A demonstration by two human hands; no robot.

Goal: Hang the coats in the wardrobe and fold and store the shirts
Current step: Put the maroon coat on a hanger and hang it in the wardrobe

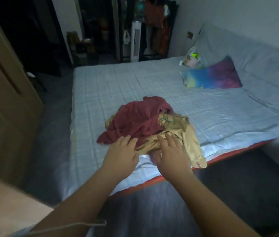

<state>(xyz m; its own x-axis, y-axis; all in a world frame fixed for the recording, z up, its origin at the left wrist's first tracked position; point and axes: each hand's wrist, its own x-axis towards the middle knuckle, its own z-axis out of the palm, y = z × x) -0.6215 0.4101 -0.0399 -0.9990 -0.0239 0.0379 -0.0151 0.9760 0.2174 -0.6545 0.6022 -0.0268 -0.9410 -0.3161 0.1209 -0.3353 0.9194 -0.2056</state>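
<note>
hands: L (121, 155) + R (171, 154) spread flat, gripping nothing | on clothes pile (145, 124) near edge, prob touching

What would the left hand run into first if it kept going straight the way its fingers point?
The left hand points up the bed, and its fingers already reach the near edge of the maroon garment, so that comes first. Whether they touch it or hover above is unclear.

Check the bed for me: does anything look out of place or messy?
Yes. A maroon garment and a tan garment lie crumpled in one heap near the bed's front edge, unfolded, the tan one reaching the edge. Left hand and right hand rest on the pile with fingers spread.
</note>
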